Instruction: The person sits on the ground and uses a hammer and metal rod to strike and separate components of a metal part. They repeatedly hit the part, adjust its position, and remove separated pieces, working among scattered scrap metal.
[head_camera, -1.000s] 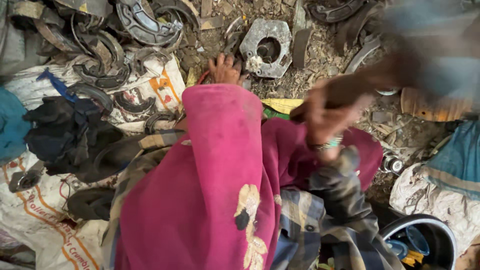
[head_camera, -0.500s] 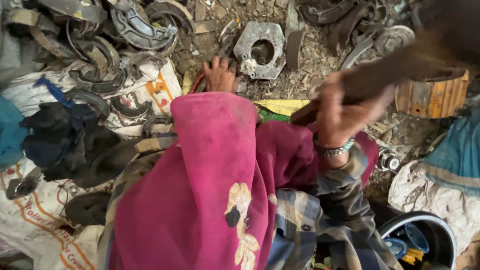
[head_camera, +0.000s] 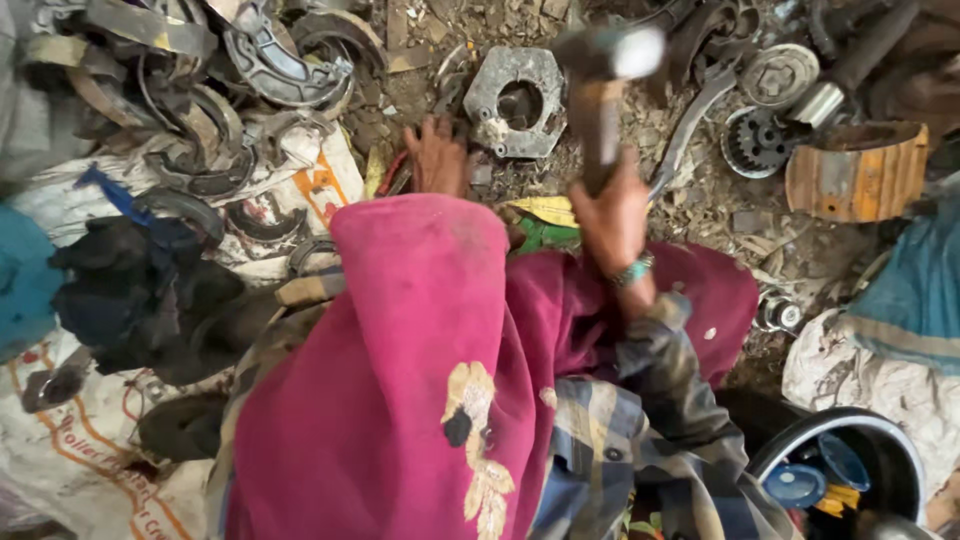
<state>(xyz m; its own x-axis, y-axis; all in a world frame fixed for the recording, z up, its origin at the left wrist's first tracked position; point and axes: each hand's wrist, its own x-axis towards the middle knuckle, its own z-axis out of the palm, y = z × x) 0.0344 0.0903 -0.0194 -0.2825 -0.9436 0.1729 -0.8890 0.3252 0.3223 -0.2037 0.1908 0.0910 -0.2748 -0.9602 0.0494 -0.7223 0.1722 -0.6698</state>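
Right hand (head_camera: 612, 215): raised above the lap, fingers clamped around the wooden handle of a hammer (head_camera: 600, 90). The hammer stands nearly upright, its metal head blurred at the top of the view, just in front of the flange plate. A beaded bracelet (head_camera: 632, 270) sits at the wrist, above a plaid sleeve (head_camera: 670, 380).

Left hand (head_camera: 436, 155): down on the ground beyond the knee, fingers spread and pressed among small scrap pieces; whether it grips anything cannot be told, as the pink cloth (head_camera: 400, 380) draped over the lap hides the wrist and palm heel.

Flange plate (head_camera: 515, 100): grey metal, octagonal with a round central hole, flat on the dirt ground (head_camera: 700, 210), just right of the left hand and partly hidden behind the hammer handle.

Surroundings:
- Curved brake shoes (head_camera: 280, 65), a heap at upper left, some lying on a printed white sack (head_camera: 310, 180).
- Dark rag bundle (head_camera: 140, 290), at left, on the sack.
- Gear wheel (head_camera: 757, 140) and a round metal disc (head_camera: 780, 72), upper right, well apart from both hands.
- Rusted orange curved piece (head_camera: 860, 175), far right.
- Yellow and green scrap (head_camera: 545, 225), between the two hands, at the cloth edge.
- Black-rimmed bowl (head_camera: 850, 470), lower right, holding blue caps.
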